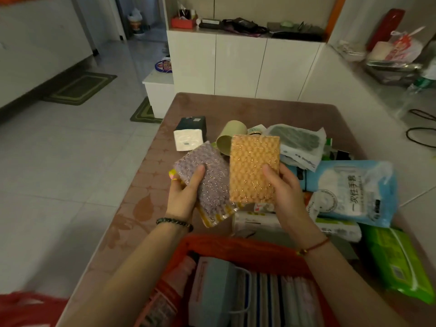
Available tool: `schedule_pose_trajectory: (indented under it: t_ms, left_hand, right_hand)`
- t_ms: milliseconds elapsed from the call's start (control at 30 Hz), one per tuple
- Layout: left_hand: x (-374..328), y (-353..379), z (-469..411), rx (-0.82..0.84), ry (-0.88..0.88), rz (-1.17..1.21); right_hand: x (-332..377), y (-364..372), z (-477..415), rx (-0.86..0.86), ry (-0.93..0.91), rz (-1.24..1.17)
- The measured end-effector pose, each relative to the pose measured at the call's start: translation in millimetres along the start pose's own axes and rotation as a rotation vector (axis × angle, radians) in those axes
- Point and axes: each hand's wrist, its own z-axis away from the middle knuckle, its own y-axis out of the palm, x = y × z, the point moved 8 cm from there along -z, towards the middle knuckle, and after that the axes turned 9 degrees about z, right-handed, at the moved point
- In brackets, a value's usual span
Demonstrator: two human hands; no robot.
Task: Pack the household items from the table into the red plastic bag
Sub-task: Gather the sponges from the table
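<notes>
sponges held: 2, purple sponge and orange sponge | red bag: 1 | blue pack: 1 | green pack: 1 | cardboard tubes: 2 | tissue pack: 1

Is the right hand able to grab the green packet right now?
Probably not yet. The right hand is already holding the orange sponge. The green packet lies uncovered on the table to its right, so once the hand is free the way looks clear.

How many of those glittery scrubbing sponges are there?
3 visible: an orange sponge in the right hand, a purple sponge in the left hand, a yellow sponge under it. Others may be hidden.
</notes>
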Motion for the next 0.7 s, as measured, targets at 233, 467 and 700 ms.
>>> schedule_pose_trajectory:
  t_ms: [233,467,700]
  left_hand:
    - [30,76,93,0.399,-0.058,-0.149]
    - [84,59,147,0.535,-0.079,-0.47]
    - [76,43,92,0.488,0.416,-1.669]
  right_hand:
    - [15,-34,61,0.191,0.05,0.149]
    - [-52,-74,146,0.205,0.333,0.086]
    - [-114,-102,204,-0.072,0.589,0.227]
